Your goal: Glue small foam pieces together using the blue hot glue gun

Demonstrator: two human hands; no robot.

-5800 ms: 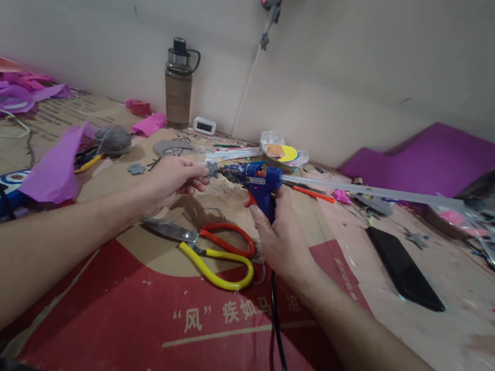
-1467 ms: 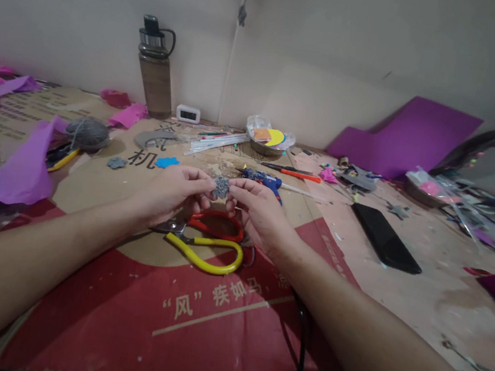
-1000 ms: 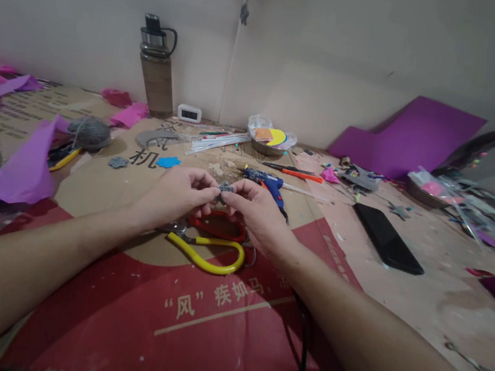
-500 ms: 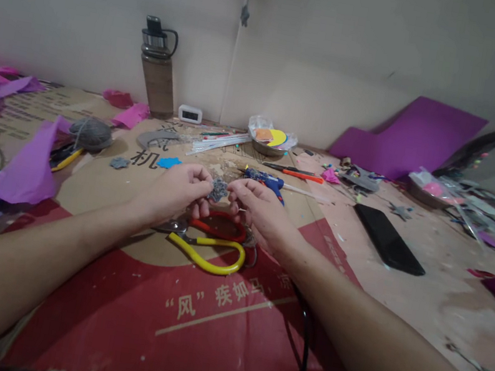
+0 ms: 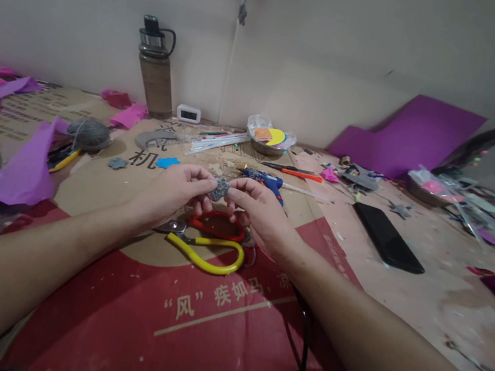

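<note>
Between my two hands is a small grey yarn-covered piece (image 5: 219, 190) with an uneven outline. My left hand (image 5: 187, 191) pinches its left edge between thumb and forefinger. From the other side, my right hand (image 5: 256, 207) pinches the right edge. Below my fingers lie scissors (image 5: 201, 260) with one red and one yellow handle; their blades are partly hidden by my left hand. A blue glue gun (image 5: 264, 179) rests on the cardboard just behind my right hand, a clear glue stick out of its back. A blue scalloped cutout (image 5: 167, 162) lies beyond my left hand.
A grey yarn ball (image 5: 89, 134) and purple paper (image 5: 27, 167) lie at the left. A tall bottle (image 5: 155, 78) stands near the wall beside a small clock (image 5: 188, 114). Rightward are a black phone (image 5: 387, 237) and a bowl (image 5: 269, 148). The black cord (image 5: 304, 360) hangs over the front edge.
The glue gun, earlier in my right hand, now lies on the cardboard. Both hands have since pinched the grey yarn-covered piece, turning it slightly. The blue cutout has come into view.
</note>
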